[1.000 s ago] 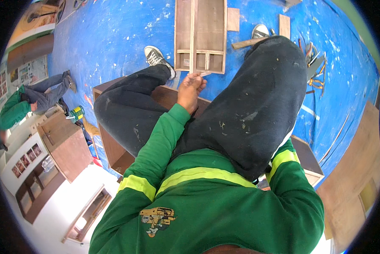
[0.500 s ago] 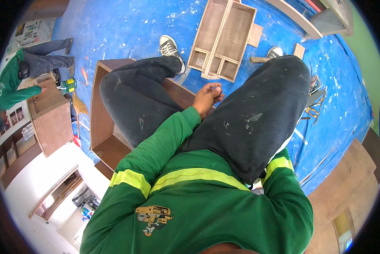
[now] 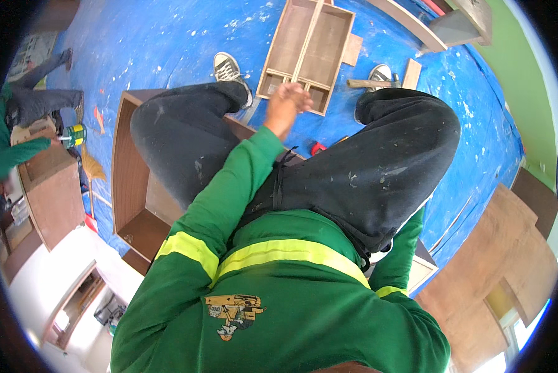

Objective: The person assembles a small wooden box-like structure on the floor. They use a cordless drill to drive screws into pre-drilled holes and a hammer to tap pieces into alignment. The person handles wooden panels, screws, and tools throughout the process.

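My left hand [image 3: 286,107] is raised between my knees, over the near end of a divided wooden tray [image 3: 327,53]. Its fingers are smeared by motion, so I cannot tell whether they hold anything. The tray lies on the blue sheet, with long compartments and smaller ones at its near end. My right arm [image 3: 406,242] runs down beside my right thigh, and that hand is hidden. Between my legs, a small red object [image 3: 317,148] lies partly covered by my thigh. A hammer [image 3: 369,83] with a wooden handle lies by my right shoe.
An open brown wooden cabinet [image 3: 124,168] lies beside and under my left leg. Wood blocks [image 3: 411,73] lie near my right foot. At far left, another person's sleeve [image 3: 27,152] reaches to a green can [image 3: 75,135] above a wooden box. A broom [image 3: 92,166] stands nearby; plywood [image 3: 478,267] is at right.
My left hand has risen from my lap and moved forward to the tray's near end. My knees have spread, uncovering the red object. The view has shifted slightly.
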`<action>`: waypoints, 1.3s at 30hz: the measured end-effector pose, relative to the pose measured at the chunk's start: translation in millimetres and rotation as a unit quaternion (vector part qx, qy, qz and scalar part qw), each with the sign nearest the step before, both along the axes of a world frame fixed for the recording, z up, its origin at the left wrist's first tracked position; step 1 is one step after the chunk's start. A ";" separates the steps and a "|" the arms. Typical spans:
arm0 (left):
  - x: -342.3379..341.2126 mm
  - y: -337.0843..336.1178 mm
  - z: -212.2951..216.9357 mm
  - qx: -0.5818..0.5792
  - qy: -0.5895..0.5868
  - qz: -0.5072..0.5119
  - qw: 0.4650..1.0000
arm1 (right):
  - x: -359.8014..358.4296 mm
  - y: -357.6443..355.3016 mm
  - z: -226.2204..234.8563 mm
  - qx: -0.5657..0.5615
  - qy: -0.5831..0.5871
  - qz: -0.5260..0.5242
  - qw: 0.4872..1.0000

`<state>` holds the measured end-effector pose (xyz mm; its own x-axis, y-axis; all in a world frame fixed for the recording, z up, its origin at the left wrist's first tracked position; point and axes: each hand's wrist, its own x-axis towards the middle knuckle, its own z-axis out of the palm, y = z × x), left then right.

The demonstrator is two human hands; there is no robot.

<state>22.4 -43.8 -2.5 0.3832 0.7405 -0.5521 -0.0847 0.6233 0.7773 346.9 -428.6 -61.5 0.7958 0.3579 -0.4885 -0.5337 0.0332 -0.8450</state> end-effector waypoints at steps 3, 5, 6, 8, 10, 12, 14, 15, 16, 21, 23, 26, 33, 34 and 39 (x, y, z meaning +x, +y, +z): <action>3.1 57.7 40.0 0.244 0.161 -0.061 0.955 | 17.7 35.7 97.6 -0.085 -0.082 -0.028 0.993; 7.6 104.8 32.5 0.387 0.206 -0.188 0.879 | 28.5 59.6 166.2 -0.124 -0.121 -0.057 0.983; 12.0 126.9 24.1 0.488 0.231 -0.264 0.799 | 18.0 84.6 205.1 -0.068 -0.127 -0.057 0.988; 33.2 160.7 7.9 0.622 0.234 -0.380 0.644 | 16.8 110.3 258.3 -0.048 -0.174 -0.027 0.983; 65.1 187.5 -8.1 0.689 0.223 -0.479 0.496 | 17.2 131.1 295.6 0.050 -0.149 -0.018 0.987; 93.1 204.6 -28.2 0.697 0.216 -0.573 0.373 | 12.1 163.8 313.7 0.173 -0.112 0.043 0.978; 113.5 220.1 -52.7 0.695 0.196 -0.625 0.297 | 0.1 196.9 312.2 0.249 -0.084 0.083 0.961; 113.1 226.4 -63.1 0.702 0.180 -0.633 0.272 | -4.8 216.1 300.1 0.270 -0.069 0.096 0.955; 121.7 230.2 -71.3 0.712 0.155 -0.639 0.247 | -10.5 232.9 294.5 0.286 -0.062 0.105 0.950; 163.8 246.8 -84.1 0.591 0.155 -0.776 0.154 | -18.8 269.7 263.8 0.185 0.000 0.135 0.973; 162.1 246.4 -96.6 0.562 0.169 -0.800 0.127 | -20.5 279.7 264.1 0.167 0.044 0.104 0.979; 159.0 245.8 -110.4 0.573 0.191 -0.792 0.092 | -20.0 286.1 263.4 0.169 0.031 0.109 0.979; 166.4 241.6 -71.5 0.623 0.187 -0.731 0.206 | -18.2 275.6 253.2 0.272 0.114 0.100 0.950; 166.3 236.0 -52.6 0.621 0.196 -0.719 0.242 | -17.5 275.5 252.9 0.272 0.115 0.100 0.950; 117.3 198.3 -47.7 0.579 0.401 -0.427 0.567 | -16.4 276.7 256.6 0.245 0.085 0.097 0.961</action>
